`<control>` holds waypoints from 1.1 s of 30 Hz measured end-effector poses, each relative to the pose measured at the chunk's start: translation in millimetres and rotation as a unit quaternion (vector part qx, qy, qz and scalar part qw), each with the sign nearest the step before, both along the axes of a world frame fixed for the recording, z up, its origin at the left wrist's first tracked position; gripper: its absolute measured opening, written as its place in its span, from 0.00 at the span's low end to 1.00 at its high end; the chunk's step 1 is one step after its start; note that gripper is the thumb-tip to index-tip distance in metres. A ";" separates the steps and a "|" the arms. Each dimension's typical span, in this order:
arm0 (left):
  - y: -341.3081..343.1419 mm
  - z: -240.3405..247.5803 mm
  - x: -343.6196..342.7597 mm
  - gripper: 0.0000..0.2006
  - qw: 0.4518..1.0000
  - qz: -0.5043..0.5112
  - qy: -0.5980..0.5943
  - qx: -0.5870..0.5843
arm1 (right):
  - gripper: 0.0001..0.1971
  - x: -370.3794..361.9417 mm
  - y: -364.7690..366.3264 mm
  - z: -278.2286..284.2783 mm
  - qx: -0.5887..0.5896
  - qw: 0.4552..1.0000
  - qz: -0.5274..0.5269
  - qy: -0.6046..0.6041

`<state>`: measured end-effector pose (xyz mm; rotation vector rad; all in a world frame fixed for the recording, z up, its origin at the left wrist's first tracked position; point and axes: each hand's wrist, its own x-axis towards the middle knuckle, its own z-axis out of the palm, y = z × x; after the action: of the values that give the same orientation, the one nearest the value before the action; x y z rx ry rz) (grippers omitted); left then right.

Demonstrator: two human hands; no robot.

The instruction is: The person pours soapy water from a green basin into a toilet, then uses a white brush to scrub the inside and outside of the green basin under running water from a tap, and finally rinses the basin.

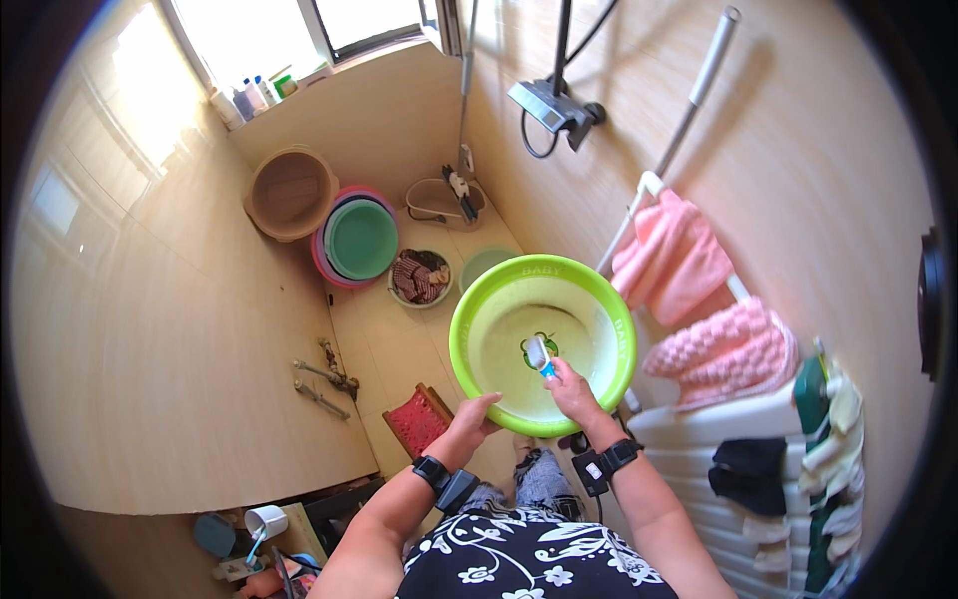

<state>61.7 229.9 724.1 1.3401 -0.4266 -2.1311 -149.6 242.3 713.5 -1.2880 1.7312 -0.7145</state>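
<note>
Washroom floor (371, 341) below; we hold a green basin (499, 349).
Left grip (475, 414) clamps its near rim (519, 426), likely steadying; right grip (575, 394) closed around brush (540, 353).

brown basin (291, 195) | teal basin (361, 240) inside pink basin (318, 262) | red stool (419, 420) | pink towel (674, 255) | bottles (257, 95) at window (254, 40)

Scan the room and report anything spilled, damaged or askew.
Nothing plainly stands out. The left hand holds the green basin by its rim; the right hand holds a brush inside it. The white cup looks tipped, lower left, but lens distortion may explain that.
</note>
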 end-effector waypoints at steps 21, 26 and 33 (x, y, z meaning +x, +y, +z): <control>-300.4 -7.8 -16.4 0.13 0.987 0.157 -0.026 0.003 | 0.13 -46.2 -348.3 105.9 -0.082 0.871 -0.183 -0.448; -373.6 4.4 -11.6 0.15 0.991 0.131 -0.038 0.009 | 0.20 -21.4 -439.8 125.9 -0.076 0.852 -0.211 -0.474; -451.4 9.4 2.6 0.16 0.999 0.040 -0.024 0.006 | 0.23 -6.9 -544.1 135.3 -0.062 0.805 -0.287 -0.515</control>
<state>64.2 -221.6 733.5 1.3934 -0.3731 -2.0435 -156.5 -301.8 848.9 -0.2210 1.0964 -1.5379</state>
